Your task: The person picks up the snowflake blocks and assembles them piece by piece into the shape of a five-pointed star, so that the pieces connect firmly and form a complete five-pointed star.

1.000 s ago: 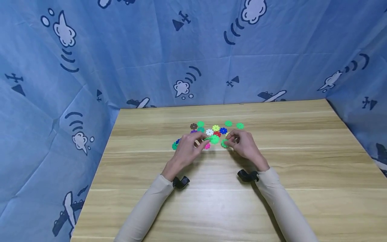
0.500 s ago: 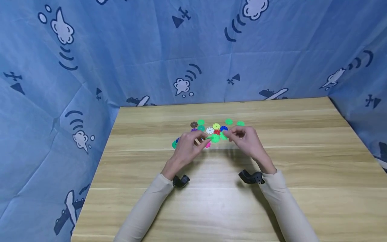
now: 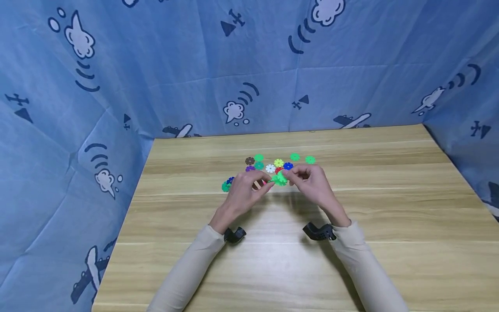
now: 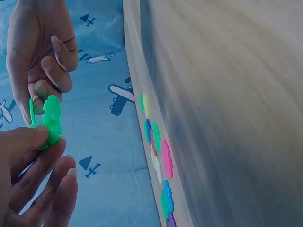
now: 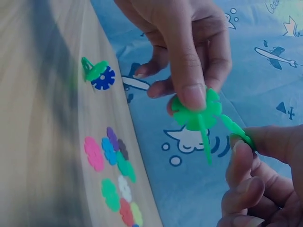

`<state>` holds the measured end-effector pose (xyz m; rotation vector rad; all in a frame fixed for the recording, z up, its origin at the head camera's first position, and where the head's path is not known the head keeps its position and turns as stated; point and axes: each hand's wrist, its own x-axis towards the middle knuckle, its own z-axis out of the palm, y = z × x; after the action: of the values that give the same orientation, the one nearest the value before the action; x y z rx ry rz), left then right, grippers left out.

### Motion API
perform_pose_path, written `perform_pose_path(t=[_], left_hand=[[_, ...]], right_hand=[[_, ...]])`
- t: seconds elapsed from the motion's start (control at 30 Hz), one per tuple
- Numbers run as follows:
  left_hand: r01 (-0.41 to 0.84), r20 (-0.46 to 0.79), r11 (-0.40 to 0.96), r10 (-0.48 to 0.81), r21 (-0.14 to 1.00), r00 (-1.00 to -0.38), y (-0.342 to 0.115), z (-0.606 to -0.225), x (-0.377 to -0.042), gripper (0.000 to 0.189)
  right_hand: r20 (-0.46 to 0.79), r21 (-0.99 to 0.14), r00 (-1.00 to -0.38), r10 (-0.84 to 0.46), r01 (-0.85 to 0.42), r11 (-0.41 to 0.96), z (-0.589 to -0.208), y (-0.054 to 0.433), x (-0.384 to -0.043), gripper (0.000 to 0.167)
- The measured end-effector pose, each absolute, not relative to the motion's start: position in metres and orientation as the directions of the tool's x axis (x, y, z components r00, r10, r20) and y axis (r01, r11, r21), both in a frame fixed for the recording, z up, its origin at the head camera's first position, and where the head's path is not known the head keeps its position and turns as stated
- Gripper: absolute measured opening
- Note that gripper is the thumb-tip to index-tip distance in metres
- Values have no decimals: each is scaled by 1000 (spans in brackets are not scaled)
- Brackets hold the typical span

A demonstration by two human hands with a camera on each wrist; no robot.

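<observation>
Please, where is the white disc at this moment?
In the head view, the white disc lies on the table, between the teal disc on its left and the yellow disc on its right.

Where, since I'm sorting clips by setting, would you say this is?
Probably a makeshift indoor recording booth, though no wider room shows. Blue cartoon-print cloth hangs behind and on both sides of a wood-grain table, and the person wears black wrist devices, perhaps camera mounts.
</observation>
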<state>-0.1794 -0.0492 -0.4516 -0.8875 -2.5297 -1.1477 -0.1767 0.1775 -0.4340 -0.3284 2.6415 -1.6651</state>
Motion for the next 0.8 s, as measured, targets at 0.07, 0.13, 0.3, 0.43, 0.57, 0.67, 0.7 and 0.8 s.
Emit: perform_pose_path(t=[0.07, 0.13, 0.3, 0.43, 0.57, 0.67, 0.7, 0.8], left_hand=[[615, 439, 506, 432, 604, -788, -49, -451, -178, 13], [618, 446, 500, 429, 606, -785, -49, -451, -177, 12], [608, 445, 473, 418, 638, -792, -49, -452, -177, 10], [606, 450, 466, 410, 644, -793, -49, -452, -176, 10], [634, 476, 470, 420, 615, -773, -49, -452, -176, 9], [667, 505, 477, 435, 573, -745, -50, -452, -177, 7], [677, 515, 478, 439, 559, -736, -50, -452, -177, 6], [700, 545, 480, 440, 529, -713, -50, -452, -177, 5]], right_hand=[[137, -891, -975, -173, -198, 408, -435, 175, -176, 29], [162, -884, -972, -172, -220, 413, -436, 173, -176, 29], [188, -866, -967, -174, -246, 435, -438, 169, -175, 31], [195, -865, -966, -172, -252, 434, -439, 167, -173, 32], [198, -860, -963, -183, -260, 440, -439, 164, -172, 32], [209, -851, -960, -189, -273, 448, -440, 161, -171, 32], [215, -849, -959, -185, -277, 449, -441, 160, -170, 33], [236, -853, -960, -154, -280, 440, -443, 156, -169, 33]])
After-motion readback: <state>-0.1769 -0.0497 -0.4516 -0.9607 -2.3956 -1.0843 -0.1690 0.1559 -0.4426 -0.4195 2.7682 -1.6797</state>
